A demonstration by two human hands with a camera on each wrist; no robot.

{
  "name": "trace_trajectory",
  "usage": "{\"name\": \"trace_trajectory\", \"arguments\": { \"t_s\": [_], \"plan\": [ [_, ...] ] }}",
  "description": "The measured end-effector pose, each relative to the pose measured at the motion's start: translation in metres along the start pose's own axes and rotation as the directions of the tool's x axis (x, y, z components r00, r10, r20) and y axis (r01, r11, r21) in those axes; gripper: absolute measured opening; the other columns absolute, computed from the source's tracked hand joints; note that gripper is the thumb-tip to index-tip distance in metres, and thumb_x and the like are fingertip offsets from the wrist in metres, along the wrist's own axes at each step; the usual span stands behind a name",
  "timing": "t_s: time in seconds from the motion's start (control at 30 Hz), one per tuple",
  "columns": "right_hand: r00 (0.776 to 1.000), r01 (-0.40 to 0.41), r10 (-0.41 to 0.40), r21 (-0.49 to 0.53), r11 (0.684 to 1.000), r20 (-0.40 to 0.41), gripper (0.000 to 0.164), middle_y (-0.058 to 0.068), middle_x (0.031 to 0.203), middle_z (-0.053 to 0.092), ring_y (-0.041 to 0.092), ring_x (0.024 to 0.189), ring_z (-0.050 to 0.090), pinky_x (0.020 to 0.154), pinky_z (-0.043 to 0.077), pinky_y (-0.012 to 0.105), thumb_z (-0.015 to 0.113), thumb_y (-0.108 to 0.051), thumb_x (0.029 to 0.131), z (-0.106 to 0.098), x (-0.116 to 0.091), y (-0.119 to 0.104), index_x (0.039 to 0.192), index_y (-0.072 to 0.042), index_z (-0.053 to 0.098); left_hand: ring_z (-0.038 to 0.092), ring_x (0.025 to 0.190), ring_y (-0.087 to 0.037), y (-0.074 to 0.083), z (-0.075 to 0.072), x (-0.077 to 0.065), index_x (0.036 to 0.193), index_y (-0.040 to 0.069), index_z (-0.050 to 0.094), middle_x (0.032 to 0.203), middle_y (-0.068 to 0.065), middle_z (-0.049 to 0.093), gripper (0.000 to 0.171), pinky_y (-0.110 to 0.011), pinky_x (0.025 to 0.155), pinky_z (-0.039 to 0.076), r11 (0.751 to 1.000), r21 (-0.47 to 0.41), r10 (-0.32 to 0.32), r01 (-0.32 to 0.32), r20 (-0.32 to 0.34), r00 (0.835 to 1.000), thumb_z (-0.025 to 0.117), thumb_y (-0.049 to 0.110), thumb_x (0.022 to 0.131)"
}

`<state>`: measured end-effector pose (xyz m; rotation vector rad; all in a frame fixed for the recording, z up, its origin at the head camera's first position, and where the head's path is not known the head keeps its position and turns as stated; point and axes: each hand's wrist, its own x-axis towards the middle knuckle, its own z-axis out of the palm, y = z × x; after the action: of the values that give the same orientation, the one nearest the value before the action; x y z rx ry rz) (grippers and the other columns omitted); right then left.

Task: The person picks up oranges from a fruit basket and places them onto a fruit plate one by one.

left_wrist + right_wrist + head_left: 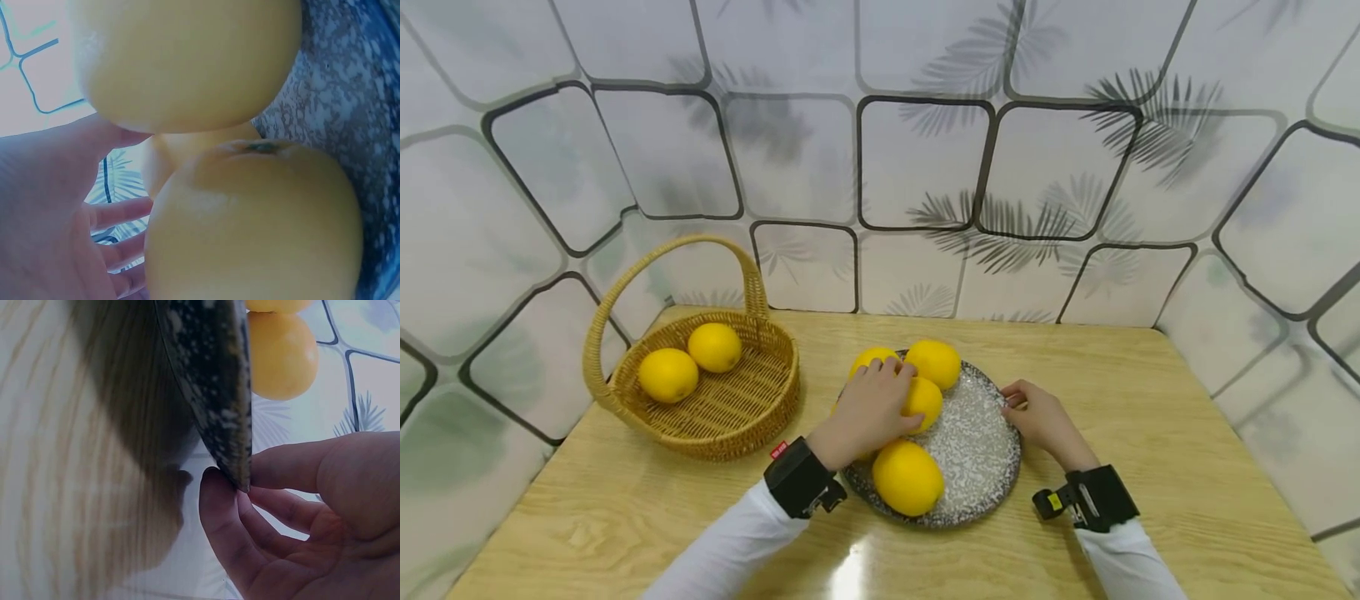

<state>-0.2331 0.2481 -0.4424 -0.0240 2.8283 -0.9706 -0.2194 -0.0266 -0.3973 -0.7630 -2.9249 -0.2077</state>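
A round speckled grey plate (977, 450) with a dark rim carries several yellow lemons, crowded on its left side. My left hand (868, 408) reaches over them, its fingers and thumb curled round a lemon (925, 402) in the middle of the group. Two lemons lie beyond that hand, and another lemon (908, 477) sits at the plate's near side. In the left wrist view a lemon (256, 225) with a green stem end shows close to the fingers. My right hand (1041, 421) pinches the plate's right rim between thumb and fingers, plain in the right wrist view.
A wicker basket (760, 417) with a tall arched handle stands left of the plate, with two lemons (668, 375) inside. Everything rests on a light wooden table (1150, 400). A patterned backdrop (925, 167) encloses the back and sides.
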Motion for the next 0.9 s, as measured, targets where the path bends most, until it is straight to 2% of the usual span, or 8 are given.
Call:
{"name": "trace_trajectory", "arguments": {
  "t_s": [0.13, 0.27, 0.43, 0.53, 0.63, 0.77, 0.9],
  "plan": [
    [1.0, 0.006, -0.006, 0.005, 1.0, -0.002, 0.036, 0.027, 0.119, 0.064, 0.039, 0.107, 0.064, 0.078, 0.054, 0.041, 0.059, -0.012, 0.1, -0.002, -0.001, 0.0, 0.131, 0.005, 0.056, 0.06, 0.109, -0.03, -0.003, -0.005, 0.0, 0.135, 0.009, 0.057, 0.125, -0.014, 0.063, 0.059, -0.044, 0.097, 0.051, 1.0, -0.018, 0.002, -0.003, -0.015, 1.0, 0.068, 0.049, 0.093],
    [1.0, 0.006, -0.006, 0.013, 1.0, -0.001, 0.036, 0.027, 0.119, 0.064, 0.038, 0.107, 0.064, 0.078, 0.054, 0.041, 0.059, -0.012, 0.1, -0.002, -0.001, 0.0, 0.131, 0.005, 0.057, 0.064, 0.104, -0.029, -0.008, -0.012, 0.0, 0.134, 0.006, 0.058, 0.123, -0.015, 0.064, 0.054, -0.041, 0.088, 0.056, 1.0, -0.026, 0.001, -0.002, -0.038, 0.999, 0.066, 0.045, 0.097],
    [1.0, 0.012, -0.012, 0.014, 1.0, -0.001, 0.035, 0.027, 0.118, 0.064, 0.037, 0.105, 0.064, 0.078, 0.054, 0.041, 0.059, -0.011, 0.099, -0.001, -0.002, 0.0, 0.13, 0.006, 0.057, 0.066, 0.103, -0.03, -0.019, -0.027, 0.001, 0.139, 0.008, 0.055, 0.129, -0.016, 0.061, 0.052, -0.041, 0.08, 0.057, 0.996, -0.07, -0.06, 0.058, -0.029, 0.998, 0.063, 0.041, 0.099],
    [1.0, 0.012, -0.012, 0.008, 1.0, -0.004, 0.035, 0.027, 0.118, 0.064, 0.037, 0.104, 0.064, 0.078, 0.054, 0.041, 0.06, -0.011, 0.099, -0.001, -0.001, 0.0, 0.13, 0.006, 0.057, 0.066, 0.099, -0.028, -0.03, -0.038, 0.002, 0.138, 0.009, 0.054, 0.128, -0.016, 0.061, 0.049, -0.037, 0.074, 0.055, 0.993, -0.081, -0.092, 0.089, -0.032, 0.995, 0.062, 0.039, 0.1],
    [1.0, 0.007, -0.007, 0.003, 1.0, -0.004, 0.035, 0.027, 0.118, 0.064, 0.037, 0.104, 0.064, 0.078, 0.054, 0.041, 0.06, -0.011, 0.099, -0.001, -0.001, 0.0, 0.13, 0.006, 0.057, 0.065, 0.09, -0.025, -0.044, -0.05, 0.002, 0.136, 0.008, 0.055, 0.124, -0.016, 0.061, 0.046, -0.031, 0.064, 0.052, 0.991, -0.081, -0.115, 0.111, -0.051, 0.992, 0.061, 0.037, 0.101],
    [1.0, 0.003, -0.003, 0.002, 1.0, 0.002, 0.035, 0.027, 0.118, 0.064, 0.036, 0.104, 0.064, 0.079, 0.054, 0.041, 0.06, -0.011, 0.099, -0.001, 0.0, -0.001, 0.13, 0.006, 0.057, 0.058, 0.075, -0.021, -0.065, -0.067, -0.001, 0.125, 0.007, 0.057, 0.112, -0.014, 0.06, 0.037, -0.027, 0.052, 0.043, 0.983, -0.09, -0.167, 0.163, -0.041, 0.985, 0.059, 0.037, 0.102],
    [1.0, 0.002, -0.002, 0.01, 1.0, 0.005, 0.035, 0.027, 0.119, 0.064, 0.037, 0.105, 0.064, 0.079, 0.054, 0.041, 0.06, -0.012, 0.1, -0.002, -0.001, 0.0, 0.13, 0.005, 0.057, 0.05, 0.068, -0.021, -0.089, -0.081, -0.005, 0.111, 0.006, 0.055, 0.1, -0.013, 0.055, 0.03, -0.029, 0.053, 0.038, 0.967, -0.111, -0.234, 0.231, -0.015, 0.972, 0.056, 0.035, 0.103]
  ]
}}
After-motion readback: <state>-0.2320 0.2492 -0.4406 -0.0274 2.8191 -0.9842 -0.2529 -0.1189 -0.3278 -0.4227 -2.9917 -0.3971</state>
